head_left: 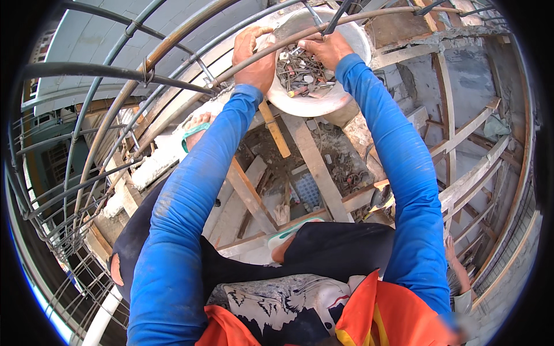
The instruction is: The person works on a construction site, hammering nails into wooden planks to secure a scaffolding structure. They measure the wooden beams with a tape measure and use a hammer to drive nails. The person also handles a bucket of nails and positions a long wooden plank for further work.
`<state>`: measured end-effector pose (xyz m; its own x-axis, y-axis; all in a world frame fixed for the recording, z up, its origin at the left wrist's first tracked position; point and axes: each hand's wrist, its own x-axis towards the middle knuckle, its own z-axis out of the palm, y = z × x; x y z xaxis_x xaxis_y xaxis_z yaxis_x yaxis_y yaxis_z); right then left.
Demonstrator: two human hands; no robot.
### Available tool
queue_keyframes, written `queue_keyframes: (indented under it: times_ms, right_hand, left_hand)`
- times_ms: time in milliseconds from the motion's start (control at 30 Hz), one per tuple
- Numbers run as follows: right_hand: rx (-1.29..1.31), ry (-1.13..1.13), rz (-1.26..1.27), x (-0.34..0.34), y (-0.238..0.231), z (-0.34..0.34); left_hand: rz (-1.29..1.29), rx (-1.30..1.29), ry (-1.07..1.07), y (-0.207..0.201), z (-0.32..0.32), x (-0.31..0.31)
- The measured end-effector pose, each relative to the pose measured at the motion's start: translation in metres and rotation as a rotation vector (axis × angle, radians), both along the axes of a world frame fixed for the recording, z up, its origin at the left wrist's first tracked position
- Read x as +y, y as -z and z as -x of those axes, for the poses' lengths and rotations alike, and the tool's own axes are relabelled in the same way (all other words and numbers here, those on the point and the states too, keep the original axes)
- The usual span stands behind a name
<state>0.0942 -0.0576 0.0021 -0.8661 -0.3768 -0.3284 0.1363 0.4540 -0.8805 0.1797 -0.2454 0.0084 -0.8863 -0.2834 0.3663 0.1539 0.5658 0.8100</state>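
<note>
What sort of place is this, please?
Probably a building site: there are long metal bars tied into a cage-like frame, rough wooden planks over a lower level, and a pale basin holding small scraps.

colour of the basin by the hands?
The basin is off-white, with some dirty smudges; best seen in the head view.

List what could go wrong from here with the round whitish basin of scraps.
Spill: if the round whitish basin tips, its thin dark scraps might drop between the pale flat wooden planks below.
Pricks: the bare right hand is at the scraps, whose ends may be sharp.
Knocks: the long rust-brown rod crosses close to the bare left hand, so a quick lift might strike it.
</note>
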Motion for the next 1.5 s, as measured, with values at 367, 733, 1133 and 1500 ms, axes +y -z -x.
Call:
queue_keyframes:
  times_ms: [367,733,1133,1500]
  right_hand:
    - [-0.289,0.182,0.493,-0.006,-0.038,-0.03]
    - [0.46,-0.619,-0.507,-0.022,0.013,-0.012]
    - [0.35,-0.35,-0.515,-0.017,-0.001,0.015]
    - [0.515,-0.55,-0.583,-0.015,0.002,0.008]
  left_hand:
    - [0.008,-0.012,0.003,-0.003,-0.013,0.008]
    - [0.32,0.005,0.0,0.009,-0.009,-0.008]
    - [0.328,-0.021,0.02,0.016,-0.011,-0.012]
    - [0.403,-0.084,0.06,0.025,-0.003,-0.009]
